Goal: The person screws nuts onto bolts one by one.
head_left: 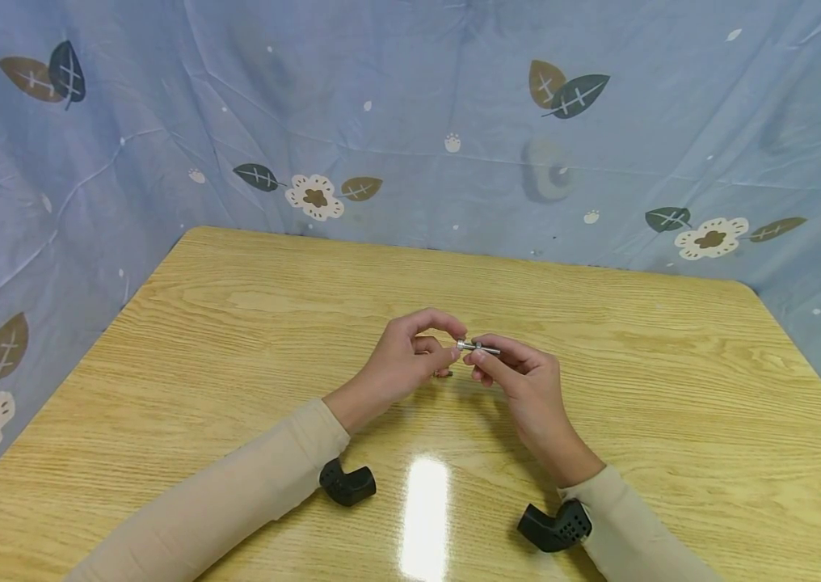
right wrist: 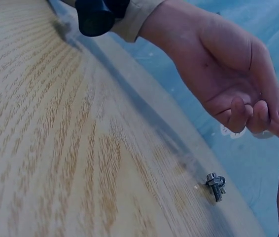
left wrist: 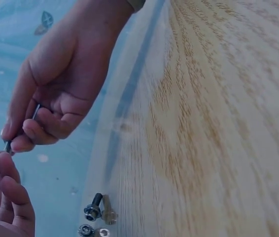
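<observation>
A silver bolt (head_left: 463,345) is held up between both hands, lying nearly level with its head to the left. My left hand (head_left: 410,360) pinches the bolt's head between thumb and forefinger. Thumb and fingers of my right hand (head_left: 530,384) grip the shank, and its threaded end pokes out past them. Part of the shank also shows inside the curled right hand (left wrist: 68,84) in the left wrist view. Below the hands, another bolt with a collar round it (right wrist: 215,185) lies on the table, partly hidden by the left fingers in the head view.
The glossy wood table (head_left: 258,323) spreads around the hands, with a bright light reflection in front. Another small round metal piece (left wrist: 86,230) lies near the loose bolt. A blue patterned curtain (head_left: 410,97) hangs behind the table's far edge. Black mounts (head_left: 554,527) sit on both wrists.
</observation>
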`<state>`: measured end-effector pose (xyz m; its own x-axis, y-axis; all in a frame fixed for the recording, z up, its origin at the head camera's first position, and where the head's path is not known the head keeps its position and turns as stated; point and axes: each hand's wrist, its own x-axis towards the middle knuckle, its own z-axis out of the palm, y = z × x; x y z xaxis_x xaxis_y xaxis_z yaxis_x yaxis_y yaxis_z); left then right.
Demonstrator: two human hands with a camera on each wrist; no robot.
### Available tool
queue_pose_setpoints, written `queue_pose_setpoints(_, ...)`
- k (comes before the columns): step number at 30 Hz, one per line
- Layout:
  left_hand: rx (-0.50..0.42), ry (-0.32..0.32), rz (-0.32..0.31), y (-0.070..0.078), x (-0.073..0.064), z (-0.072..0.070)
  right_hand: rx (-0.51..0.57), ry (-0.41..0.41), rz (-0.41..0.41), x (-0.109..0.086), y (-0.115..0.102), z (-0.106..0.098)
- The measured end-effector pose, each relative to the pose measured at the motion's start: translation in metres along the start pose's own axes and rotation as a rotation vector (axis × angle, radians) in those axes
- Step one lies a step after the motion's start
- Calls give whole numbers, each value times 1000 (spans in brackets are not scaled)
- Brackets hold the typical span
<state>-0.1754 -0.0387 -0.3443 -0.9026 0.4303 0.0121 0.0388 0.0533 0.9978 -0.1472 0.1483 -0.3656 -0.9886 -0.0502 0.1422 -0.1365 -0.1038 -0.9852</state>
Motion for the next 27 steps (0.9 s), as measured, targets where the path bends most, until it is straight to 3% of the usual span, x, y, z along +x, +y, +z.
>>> queue_pose_setpoints(10, -12, 25, -71, 2, 1, 2, 2, -2, -5, 0, 1, 0)
queue_pose_setpoints(15, -20, 29, -62, 2, 0, 2, 4, -1, -7, -1, 2, 0)
queue_pose_setpoints(22, 6, 21, -1, 0, -3, 1, 4, 6, -8, -2, 3, 0)
queue_pose_setpoints(27, 9, 28, -34, -2, -2, 3, 2, 3, -6, -3, 4, 0)
